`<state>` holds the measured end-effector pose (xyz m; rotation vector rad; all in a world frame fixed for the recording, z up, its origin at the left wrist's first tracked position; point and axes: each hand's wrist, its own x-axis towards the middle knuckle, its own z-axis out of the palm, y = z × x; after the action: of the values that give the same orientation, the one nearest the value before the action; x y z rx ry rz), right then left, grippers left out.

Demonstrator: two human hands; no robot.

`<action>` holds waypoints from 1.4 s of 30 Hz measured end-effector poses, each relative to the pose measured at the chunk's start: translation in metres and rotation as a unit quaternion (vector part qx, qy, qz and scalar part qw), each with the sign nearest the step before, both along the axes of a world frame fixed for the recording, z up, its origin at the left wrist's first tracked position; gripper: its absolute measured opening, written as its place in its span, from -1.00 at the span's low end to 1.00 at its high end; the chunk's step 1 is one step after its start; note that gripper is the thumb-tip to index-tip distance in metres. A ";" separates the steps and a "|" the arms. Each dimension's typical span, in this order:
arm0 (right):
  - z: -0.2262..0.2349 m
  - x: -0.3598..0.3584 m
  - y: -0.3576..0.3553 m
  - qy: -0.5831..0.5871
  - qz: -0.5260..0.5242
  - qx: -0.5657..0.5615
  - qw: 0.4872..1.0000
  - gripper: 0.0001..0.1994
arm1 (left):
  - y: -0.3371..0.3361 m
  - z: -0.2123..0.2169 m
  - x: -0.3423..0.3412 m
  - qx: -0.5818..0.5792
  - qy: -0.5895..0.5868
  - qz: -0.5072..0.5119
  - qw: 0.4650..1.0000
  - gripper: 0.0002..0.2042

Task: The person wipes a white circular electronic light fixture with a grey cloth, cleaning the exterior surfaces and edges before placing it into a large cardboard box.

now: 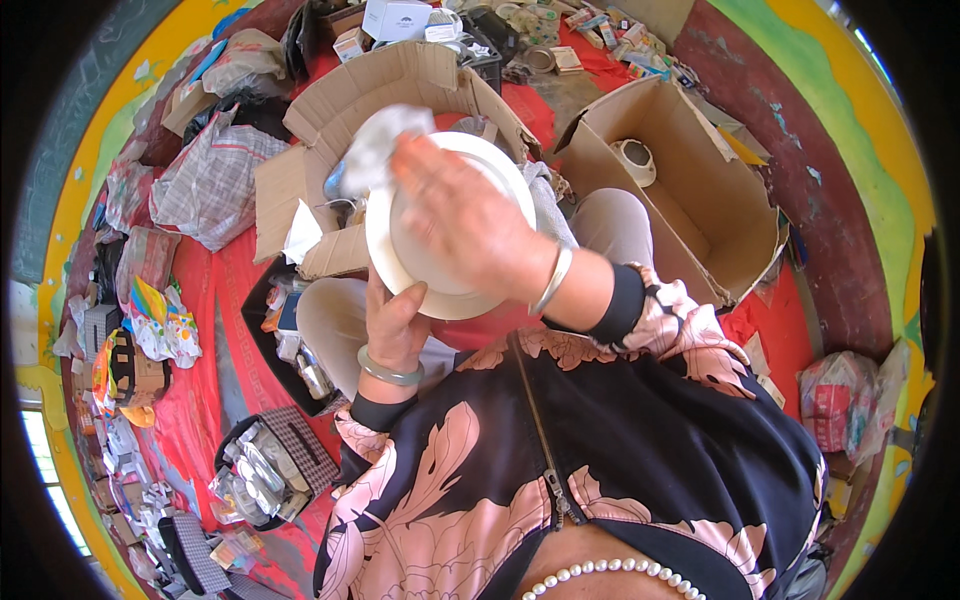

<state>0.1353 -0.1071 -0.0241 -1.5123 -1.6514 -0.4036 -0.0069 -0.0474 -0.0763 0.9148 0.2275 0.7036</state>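
Note:
A round white plate [380, 243] is tilted up in front of my lap. My left hand [395, 325] grips its lower left rim, thumb over the front edge. Across the plate's face lies my right hand [462, 222], smeared by motion. Its fingers press a crumpled white wipe [385, 145] at the plate's upper left edge; whether this is cloth or paper I cannot tell. Beyond the plate stands an open cardboard box [375, 90], partly hidden by my hands and the plate.
To my right, a large open cardboard box [700, 160] holds a white ceramic piece [635, 162]. A black bin [262, 300] stands beside my left knee, near a checked basket [268, 470] of small packs. Plaid bags [215, 180] sit at the left; small boxes [610, 35] lie scattered at the back.

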 end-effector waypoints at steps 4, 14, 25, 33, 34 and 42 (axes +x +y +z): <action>0.010 -0.015 -0.004 -0.011 0.013 -0.051 0.999 -0.57 | 0.001 0.000 -0.004 -0.028 -0.022 -0.009 0.999 -0.38; 0.002 -0.011 -0.011 0.005 0.085 -0.117 0.989 -0.55 | 0.010 -0.001 -0.003 -0.037 -0.037 0.014 0.999 -0.29; 0.024 0.014 -0.038 -0.210 0.090 -0.265 0.937 -0.65 | 0.021 0.005 -0.014 -0.083 -0.066 0.105 0.989 -0.32; 0.018 0.015 -0.008 -0.065 0.048 -0.120 0.989 -0.62 | 0.014 -0.001 -0.011 -0.050 -0.020 0.022 0.998 -0.32; 0.013 0.009 -0.002 -0.068 0.080 -0.101 0.989 -0.62 | 0.013 -0.003 -0.010 -0.061 -0.019 0.020 0.998 -0.32; 0.013 0.008 -0.043 -0.179 0.134 -0.223 0.949 -0.62 | 0.022 0.001 -0.016 -0.054 -0.045 0.084 0.994 -0.35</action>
<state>0.1430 -0.1503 -0.0113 -1.5607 -2.3251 -0.1642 -0.0228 -0.0258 -0.0755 0.7641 0.2615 0.8775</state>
